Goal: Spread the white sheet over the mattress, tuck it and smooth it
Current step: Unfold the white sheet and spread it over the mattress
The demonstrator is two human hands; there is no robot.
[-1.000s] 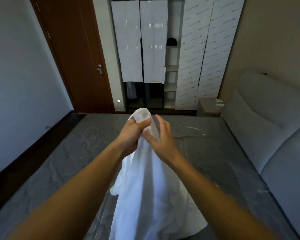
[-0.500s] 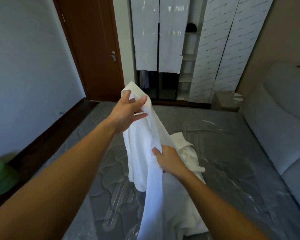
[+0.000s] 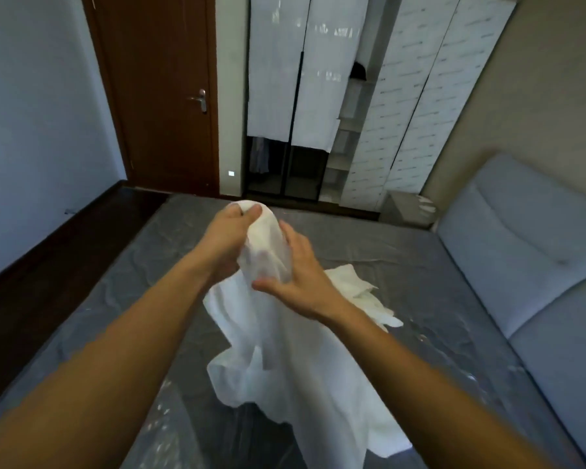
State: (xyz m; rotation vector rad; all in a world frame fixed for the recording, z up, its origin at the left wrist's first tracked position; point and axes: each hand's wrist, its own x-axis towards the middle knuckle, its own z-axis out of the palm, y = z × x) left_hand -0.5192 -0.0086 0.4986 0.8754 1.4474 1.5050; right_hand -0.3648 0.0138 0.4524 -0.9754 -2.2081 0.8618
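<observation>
Both arms reach out over the bed, and the white sheet (image 3: 295, 360) is bunched up between the two hands above the grey mattress (image 3: 437, 299), which is covered in shiny clear plastic. The left hand (image 3: 229, 242) has its fingers curled tight around the top of the bundle, thumb pressed over the cloth at the very peak. The right hand (image 3: 301, 282) lies against the near side of the same bunch with its fingers fairly spread and only lightly bent, thumb pointing left across the fabric; it presses on the cloth more than it grips it. From the hands the sheet hangs down in loose folds and trails onto the mattress, with a crumpled part lying just right of the right wrist. The padded grey headboard (image 3: 528, 252) stands along the right. Beyond the bed are a brown door (image 3: 163, 96) and a wardrobe (image 3: 318, 79) whose panels are wrapped in white packing.
</observation>
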